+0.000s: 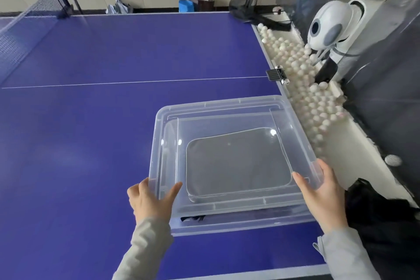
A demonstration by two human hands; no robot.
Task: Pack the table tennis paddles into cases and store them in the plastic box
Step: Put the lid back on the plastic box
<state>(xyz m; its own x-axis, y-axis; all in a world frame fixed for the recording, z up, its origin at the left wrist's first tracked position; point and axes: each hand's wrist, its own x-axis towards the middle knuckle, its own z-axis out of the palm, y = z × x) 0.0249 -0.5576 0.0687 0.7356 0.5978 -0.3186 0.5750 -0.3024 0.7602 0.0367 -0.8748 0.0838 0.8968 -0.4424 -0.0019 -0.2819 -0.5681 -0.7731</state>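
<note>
Surface (pixel 91 120) blue with thin white line; box (pixel 227 228) and lid (pixel 216 109) clear, colourless; case (pixel 236 163) plain dark grey, pale edge piping; balls (pixel 295 63) white; ball machine (pixel 327 25) white with grey panels; net (pixel 13 45) dark mesh; sleeves (pixel 145 250) light grey.

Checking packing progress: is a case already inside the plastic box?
Yes, a grey case lies flat inside the clear plastic box, visible through the lid.

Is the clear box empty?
No. A grey case lies flat inside the plastic box, visible through the clear lid.
</note>
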